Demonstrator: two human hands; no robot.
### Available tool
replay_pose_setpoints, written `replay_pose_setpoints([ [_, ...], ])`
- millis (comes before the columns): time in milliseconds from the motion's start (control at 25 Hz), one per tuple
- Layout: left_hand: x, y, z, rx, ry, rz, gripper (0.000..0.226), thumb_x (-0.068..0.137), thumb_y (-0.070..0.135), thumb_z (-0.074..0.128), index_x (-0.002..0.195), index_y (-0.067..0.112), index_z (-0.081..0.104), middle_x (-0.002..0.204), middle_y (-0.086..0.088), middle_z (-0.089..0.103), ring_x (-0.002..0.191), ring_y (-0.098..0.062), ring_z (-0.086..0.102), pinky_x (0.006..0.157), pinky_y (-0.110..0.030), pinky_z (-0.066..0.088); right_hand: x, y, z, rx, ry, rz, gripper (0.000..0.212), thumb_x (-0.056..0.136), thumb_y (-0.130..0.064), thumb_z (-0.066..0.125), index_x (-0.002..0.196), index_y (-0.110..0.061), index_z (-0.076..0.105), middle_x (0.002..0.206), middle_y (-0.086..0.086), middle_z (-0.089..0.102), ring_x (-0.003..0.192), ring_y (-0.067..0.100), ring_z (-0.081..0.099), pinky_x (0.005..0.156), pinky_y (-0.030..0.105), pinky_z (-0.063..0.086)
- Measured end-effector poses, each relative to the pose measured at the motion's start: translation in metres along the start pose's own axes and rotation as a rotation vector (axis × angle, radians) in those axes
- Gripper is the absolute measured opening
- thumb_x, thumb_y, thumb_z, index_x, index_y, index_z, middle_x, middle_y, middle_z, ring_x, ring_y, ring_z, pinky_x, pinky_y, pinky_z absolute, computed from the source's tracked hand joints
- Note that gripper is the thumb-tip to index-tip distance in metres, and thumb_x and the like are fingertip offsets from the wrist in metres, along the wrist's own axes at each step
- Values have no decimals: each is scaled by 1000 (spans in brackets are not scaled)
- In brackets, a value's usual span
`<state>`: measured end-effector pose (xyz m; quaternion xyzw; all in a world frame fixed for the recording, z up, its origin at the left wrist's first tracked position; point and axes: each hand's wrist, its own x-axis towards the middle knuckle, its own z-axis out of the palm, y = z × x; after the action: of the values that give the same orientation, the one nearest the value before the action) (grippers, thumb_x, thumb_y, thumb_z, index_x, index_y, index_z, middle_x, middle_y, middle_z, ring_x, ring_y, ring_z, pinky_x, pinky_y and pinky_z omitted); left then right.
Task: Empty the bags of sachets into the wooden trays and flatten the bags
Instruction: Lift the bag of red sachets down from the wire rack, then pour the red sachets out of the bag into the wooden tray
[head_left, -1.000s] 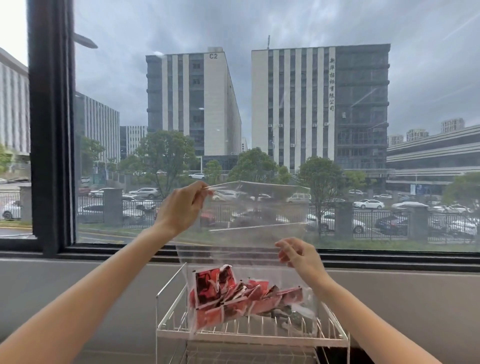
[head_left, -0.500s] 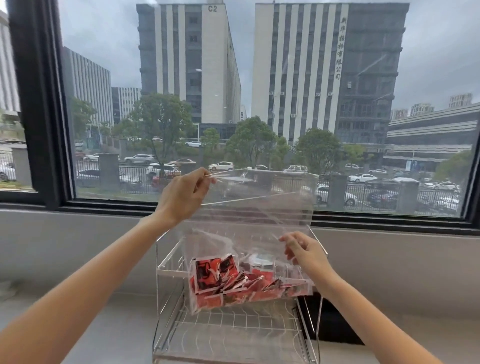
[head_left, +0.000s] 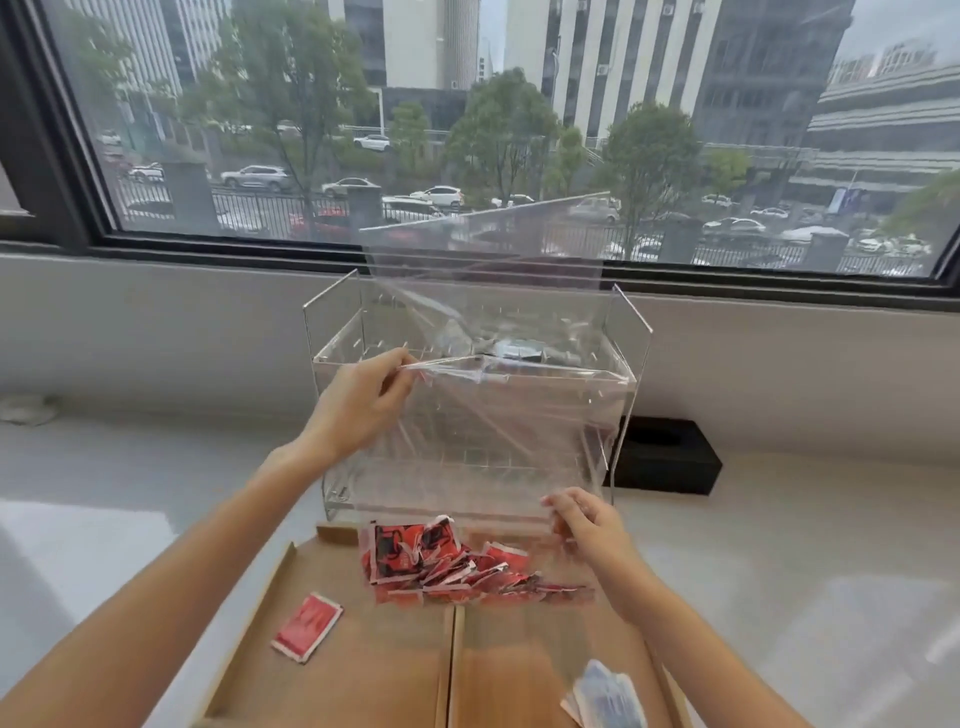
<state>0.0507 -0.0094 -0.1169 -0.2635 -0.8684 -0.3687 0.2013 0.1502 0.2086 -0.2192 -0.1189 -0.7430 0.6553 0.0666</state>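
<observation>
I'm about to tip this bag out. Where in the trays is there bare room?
Left tray: bare between the lone red sachet and the centre divider. Right tray: bare near the divider, left of the blue sachets. The bag hangs over the trays' far end.

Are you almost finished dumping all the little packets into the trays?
Not yet. One loose red sachet already lies in the left wooden tray, and a blue-and-white one in the right tray. Right now the left hand and right hand hold the clear bag above the trays, with the pile of red sachets inside it. Tipping them out and flattening the bag remain.
</observation>
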Motion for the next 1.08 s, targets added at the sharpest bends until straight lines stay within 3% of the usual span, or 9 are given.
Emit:
replay_pose_setpoints([
  [200, -46, -21, 28, -49, -104, -81, 15, 88, 23, 50, 90, 19, 65, 46, 5, 50, 52, 0, 49, 58, -24, 37, -25, 49, -2, 17, -2, 109, 19, 92, -18, 49, 78, -16, 61, 67, 0, 59, 63, 10, 56, 59, 18, 46],
  [320, -50, -21, 30, -139, -88, -92, 15, 84, 15, 58, 94, 25, 65, 65, 24, 61, 69, 15, 54, 65, -6, 38, -27, 56, -5, 19, -11, 121, 18, 91, -16, 49, 79, -14, 62, 71, 2, 60, 65, 10, 58, 57, 14, 49],
  [480, -51, -19, 19, -207, -112, -73, 29, 79, 16, 65, 108, 19, 60, 90, 16, 60, 79, 21, 52, 75, 5, 34, -28, 53, -6, 17, -1, 122, 18, 92, -16, 48, 81, -14, 62, 72, 1, 63, 66, 10, 59, 57, 15, 51],
  [600, -62, -23, 13, -261, -123, -101, 45, 77, 17, 66, 117, 26, 47, 103, 18, 56, 88, 23, 50, 79, 5, 34, -29, 53, -4, 37, 18, 144, 17, 92, -17, 48, 82, -14, 62, 73, 2, 62, 68, 11, 59, 59, 16, 51],
  [720, -78, -26, 10, -520, -80, -263, 54, 78, 17, 64, 124, 28, 39, 110, 17, 55, 94, 14, 57, 81, -5, 45, -28, 52, -4, 24, 39, 143, 15, 91, -18, 50, 84, -14, 62, 77, 4, 64, 71, 13, 62, 61, 17, 53],
  [840, -92, -23, 17, -721, -31, -341, 32, 78, 25, 59, 109, 26, 53, 100, 4, 66, 84, -7, 69, 75, -20, 55, -27, 49, -7, 7, 31, 94, 10, 87, -19, 55, 90, -13, 63, 85, 4, 68, 80, 15, 66, 79, 28, 55],
  [920, -92, -18, 24, -733, 8, -351, 14, 86, 17, 54, 96, 24, 59, 88, 0, 69, 74, -8, 69, 68, -21, 56, -26, 40, -12, 9, 50, 47, 17, 84, -22, 60, 97, -13, 63, 91, 3, 71, 87, 16, 67, 86, 31, 53],
  [1080, -87, -12, 34, -704, 75, -374, 14, 90, 12, 48, 87, 22, 58, 81, -1, 66, 64, -1, 66, 57, -14, 52, -22, 20, -24, 31, 95, -48, 18, 78, -25, 68, 95, -24, 63, 99, 1, 71, 97, 16, 66, 90, 33, 51],
])
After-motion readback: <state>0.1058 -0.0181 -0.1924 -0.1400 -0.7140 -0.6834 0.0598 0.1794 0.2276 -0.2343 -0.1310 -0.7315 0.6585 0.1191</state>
